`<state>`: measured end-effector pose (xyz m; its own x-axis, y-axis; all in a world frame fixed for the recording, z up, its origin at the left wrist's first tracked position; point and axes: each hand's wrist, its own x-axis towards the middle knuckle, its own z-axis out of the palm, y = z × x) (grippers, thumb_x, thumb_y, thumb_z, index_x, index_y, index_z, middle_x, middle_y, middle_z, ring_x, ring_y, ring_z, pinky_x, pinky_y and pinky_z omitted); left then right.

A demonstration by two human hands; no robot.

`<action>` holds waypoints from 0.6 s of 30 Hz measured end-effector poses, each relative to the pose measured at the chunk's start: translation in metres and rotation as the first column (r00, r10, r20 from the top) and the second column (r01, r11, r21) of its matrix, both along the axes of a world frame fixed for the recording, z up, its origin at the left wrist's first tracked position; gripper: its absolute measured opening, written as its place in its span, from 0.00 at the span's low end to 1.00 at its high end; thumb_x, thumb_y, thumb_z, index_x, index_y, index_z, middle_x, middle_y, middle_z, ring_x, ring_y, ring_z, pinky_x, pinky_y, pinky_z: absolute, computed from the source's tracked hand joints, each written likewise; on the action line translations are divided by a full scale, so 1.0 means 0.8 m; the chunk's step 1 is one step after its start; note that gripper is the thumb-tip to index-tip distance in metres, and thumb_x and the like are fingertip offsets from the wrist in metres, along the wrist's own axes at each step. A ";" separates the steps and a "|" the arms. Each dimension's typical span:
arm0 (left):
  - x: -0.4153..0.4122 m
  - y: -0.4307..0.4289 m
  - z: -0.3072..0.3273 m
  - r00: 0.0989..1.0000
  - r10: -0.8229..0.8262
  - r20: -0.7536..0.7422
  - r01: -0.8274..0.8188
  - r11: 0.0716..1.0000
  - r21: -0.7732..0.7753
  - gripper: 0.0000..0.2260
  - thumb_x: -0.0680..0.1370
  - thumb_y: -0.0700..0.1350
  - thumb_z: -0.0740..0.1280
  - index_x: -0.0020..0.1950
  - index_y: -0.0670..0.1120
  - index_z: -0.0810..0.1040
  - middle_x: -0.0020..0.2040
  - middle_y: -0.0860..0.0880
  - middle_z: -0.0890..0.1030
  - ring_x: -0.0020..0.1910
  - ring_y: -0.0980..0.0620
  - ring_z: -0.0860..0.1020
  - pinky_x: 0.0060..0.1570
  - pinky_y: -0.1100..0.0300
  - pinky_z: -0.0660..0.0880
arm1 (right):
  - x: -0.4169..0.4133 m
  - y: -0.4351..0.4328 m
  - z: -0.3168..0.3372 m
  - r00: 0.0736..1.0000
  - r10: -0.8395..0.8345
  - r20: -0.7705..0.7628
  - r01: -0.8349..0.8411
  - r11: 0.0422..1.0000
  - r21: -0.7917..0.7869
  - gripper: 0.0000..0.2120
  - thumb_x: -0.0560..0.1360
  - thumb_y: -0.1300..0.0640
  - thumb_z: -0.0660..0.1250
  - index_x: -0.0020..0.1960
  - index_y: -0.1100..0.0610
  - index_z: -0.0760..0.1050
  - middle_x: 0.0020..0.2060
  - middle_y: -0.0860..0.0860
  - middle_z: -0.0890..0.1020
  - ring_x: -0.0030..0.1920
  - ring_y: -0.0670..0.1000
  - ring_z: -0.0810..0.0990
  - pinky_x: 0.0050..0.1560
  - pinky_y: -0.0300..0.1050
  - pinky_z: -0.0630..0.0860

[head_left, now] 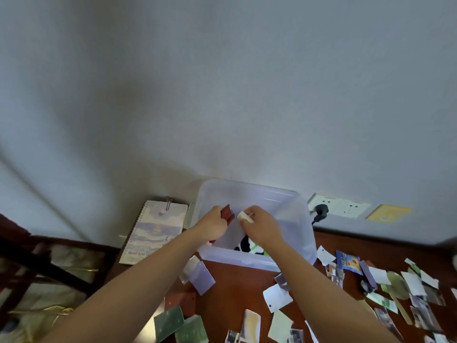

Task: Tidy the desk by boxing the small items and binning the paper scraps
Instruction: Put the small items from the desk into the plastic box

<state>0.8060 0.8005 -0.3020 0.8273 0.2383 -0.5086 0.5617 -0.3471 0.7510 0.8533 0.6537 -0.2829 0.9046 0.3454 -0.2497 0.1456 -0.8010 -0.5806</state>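
A translucent plastic box [291, 214] stands on the brown desk against the wall. Both my hands reach over its open top. My left hand [214, 225] grips a small dark red flat item [228, 213] at the box's left rim. Close beside it, my right hand [262, 225] pinches a small white item [244, 216] above the box's inside. A black, white and green thing [247, 245] lies on the box floor, partly hidden by my right wrist. Several paper scraps [277, 297] lie scattered over the desk in front of and to the right of the box.
A spiral notebook [154, 231] leans against the wall left of the box. A wall socket with a black plug [321, 209] and a yellow note [388, 213] sit to the right. A dark chair frame [49, 261] stands at the left, beyond the desk edge.
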 end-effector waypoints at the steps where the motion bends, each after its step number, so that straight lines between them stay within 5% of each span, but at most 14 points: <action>1: 0.009 0.000 -0.010 1.000 -0.004 -0.026 0.004 1.000 -0.003 0.11 0.79 0.37 0.55 0.62 0.44 0.68 0.41 0.43 0.75 0.37 0.46 0.74 0.35 0.56 0.72 | 0.007 0.005 -0.010 1.000 0.002 -0.009 -0.002 1.000 -0.007 0.12 0.77 0.44 0.62 0.56 0.50 0.75 0.46 0.46 0.81 0.49 0.52 0.80 0.50 0.47 0.75; 4: 0.032 -0.002 -0.039 0.997 0.015 -0.077 -0.015 1.000 0.005 0.12 0.78 0.39 0.55 0.60 0.42 0.70 0.39 0.41 0.75 0.32 0.46 0.74 0.31 0.57 0.73 | 0.027 0.018 -0.041 0.999 -0.003 -0.049 0.001 0.999 -0.045 0.14 0.78 0.45 0.62 0.58 0.53 0.75 0.50 0.49 0.81 0.52 0.53 0.79 0.48 0.45 0.73; 7: 0.048 -0.003 -0.070 0.991 0.057 -0.125 -0.053 0.998 0.038 0.08 0.78 0.42 0.57 0.54 0.43 0.73 0.37 0.42 0.75 0.31 0.44 0.74 0.32 0.55 0.72 | 0.044 0.025 -0.069 0.995 -0.010 -0.098 0.002 0.996 -0.087 0.10 0.77 0.47 0.62 0.50 0.54 0.74 0.43 0.49 0.80 0.46 0.54 0.79 0.47 0.49 0.75; 13: 0.074 -0.003 -0.098 0.980 0.109 -0.165 -0.097 0.992 0.075 0.07 0.81 0.43 0.59 0.58 0.44 0.71 0.49 0.42 0.78 0.48 0.43 0.77 0.45 0.55 0.73 | 0.072 0.034 -0.097 0.996 -0.017 -0.091 0.000 0.984 -0.179 0.11 0.77 0.48 0.61 0.52 0.55 0.70 0.46 0.52 0.80 0.47 0.56 0.79 0.40 0.46 0.70; 18: 0.079 -0.002 -0.104 0.979 0.165 -0.120 -0.160 0.986 0.049 0.11 0.79 0.44 0.63 0.59 0.40 0.72 0.50 0.40 0.80 0.50 0.43 0.80 0.50 0.52 0.77 | 0.074 0.035 -0.098 0.995 -0.029 -0.099 0.008 0.978 -0.208 0.11 0.78 0.51 0.62 0.56 0.56 0.69 0.49 0.53 0.80 0.49 0.57 0.79 0.42 0.46 0.69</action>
<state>0.8688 0.7986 -0.3855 0.7076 0.3859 -0.5919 0.7002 -0.2707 0.6606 0.9127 0.6816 -0.3613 0.8768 0.2600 -0.4046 0.0785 -0.9074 -0.4129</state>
